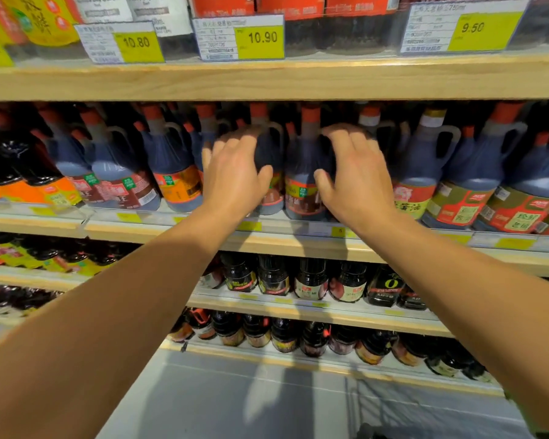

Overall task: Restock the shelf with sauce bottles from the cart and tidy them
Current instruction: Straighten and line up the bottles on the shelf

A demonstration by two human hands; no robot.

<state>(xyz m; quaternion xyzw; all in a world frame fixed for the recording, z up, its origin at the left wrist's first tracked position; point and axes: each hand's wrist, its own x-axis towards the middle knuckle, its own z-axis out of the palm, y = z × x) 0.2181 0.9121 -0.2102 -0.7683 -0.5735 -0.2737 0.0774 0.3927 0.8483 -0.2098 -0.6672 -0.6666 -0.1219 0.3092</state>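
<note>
On the middle shelf (267, 239) stands a row of large dark sauce bottles with red caps and side handles. My left hand (235, 175) is curled around the shoulder of one bottle (268, 153), thumb on its front. My right hand (357, 175) wraps the right side of the neighbouring sauce bottle (301, 175), thumb against its label. The two bottles stand upright, side by side, at the shelf's front. My right hand hides the bottle directly behind it.
More handled bottles (466, 172) fill the shelf to both sides. The upper shelf carries price tags (260, 38). Two lower shelves hold small dark bottles (311, 280). Grey floor lies below, with a dark part of the cart (370, 434) at the bottom edge.
</note>
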